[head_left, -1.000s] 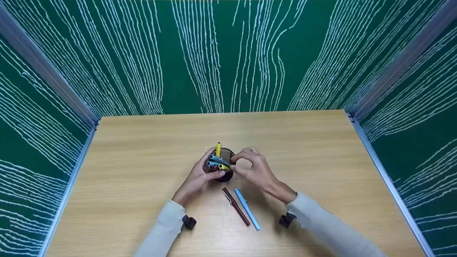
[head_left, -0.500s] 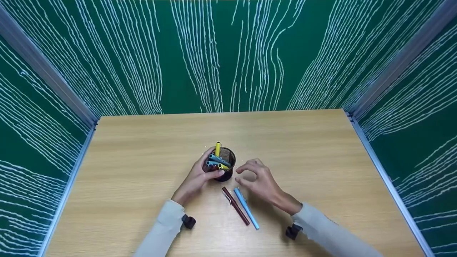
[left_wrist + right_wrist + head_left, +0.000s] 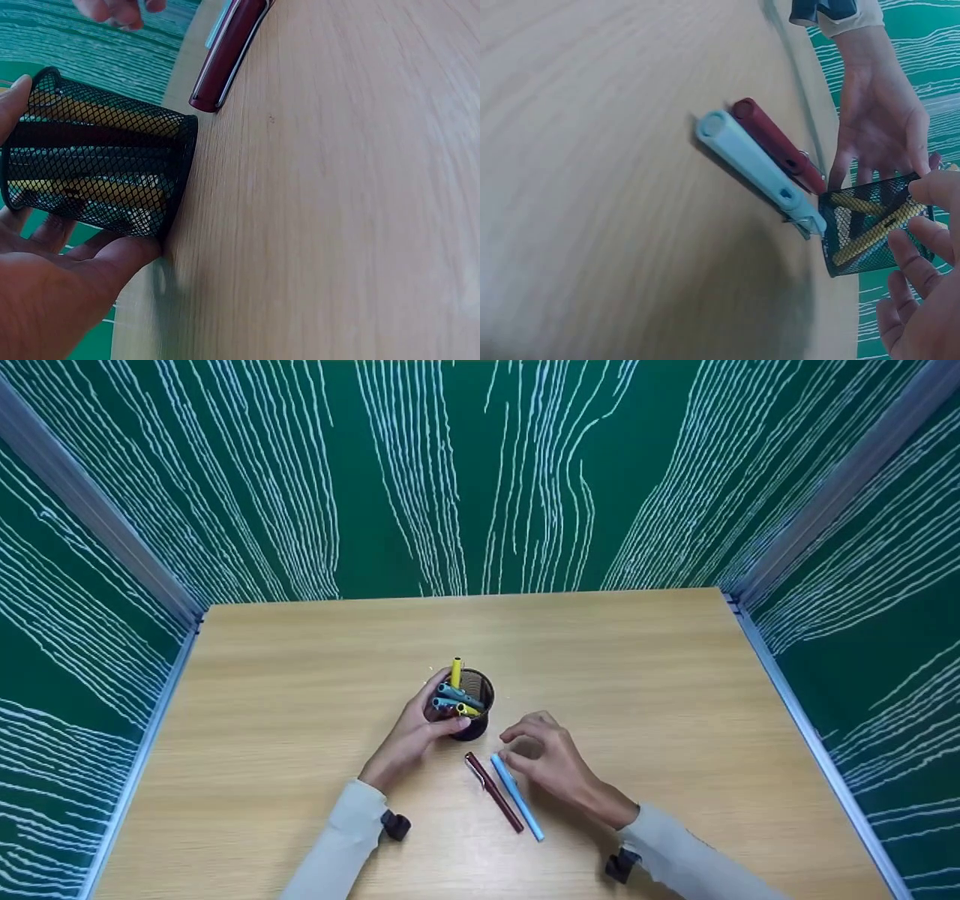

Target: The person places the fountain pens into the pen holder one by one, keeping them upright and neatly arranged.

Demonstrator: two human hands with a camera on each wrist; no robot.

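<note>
My left hand grips a black mesh pen cup from its left side, thumb at the front. Several pens stand in the cup, among them a yellow pen and a dark teal pen. In the left wrist view the mesh cup stands upright on the tabletop. My right hand hovers beside the cap end of a light blue pen, fingers loosely bent and holding nothing. To that pen's left lies a dark red pen. Both show in the right wrist view, apart from my fingers.
The wooden table extends around the cup and pens. Green panels with white wavy lines rise behind it and at both sides, with metal posts at the corners. Each wrist carries a small black camera.
My right hand has let go of the teal pen in the cup and moved right and toward me, to the light blue pen. The left hand keeps its hold on the cup.
</note>
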